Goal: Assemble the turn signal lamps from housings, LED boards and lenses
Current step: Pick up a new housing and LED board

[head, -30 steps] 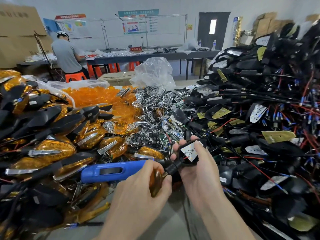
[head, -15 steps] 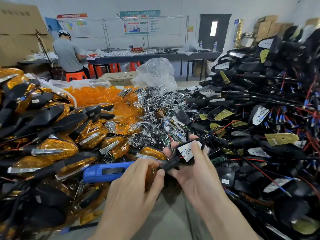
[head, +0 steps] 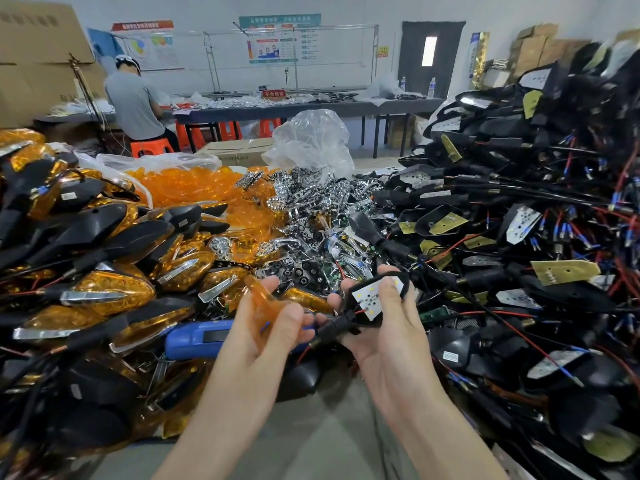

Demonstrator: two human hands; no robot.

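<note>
My right hand (head: pixel 388 327) grips a black lamp housing (head: pixel 363 318) with a white LED board (head: pixel 372 296) seated in it, thumb across the board; its stem and red wire point left. My left hand (head: pixel 263 327) holds a translucent amber lens (head: pixel 261 299) between thumb and fingers, just left of the housing and apart from it. A blue electric screwdriver (head: pixel 197 339) lies on the bench, partly hidden behind my left hand.
Finished amber lamps (head: pixel 104 292) are heaped on the left. Loose amber lenses (head: pixel 194 187) and chrome reflectors (head: pixel 311 216) lie behind. A tall pile of wired black housings (head: pixel 519 237) fills the right. Grey bench (head: pixel 311 441) shows between my forearms. A person (head: pixel 133 102) sits far back.
My left hand has turned and lifted the amber lens into view, away from the housing stem. My right hand has tilted the housing so the LED board faces up.
</note>
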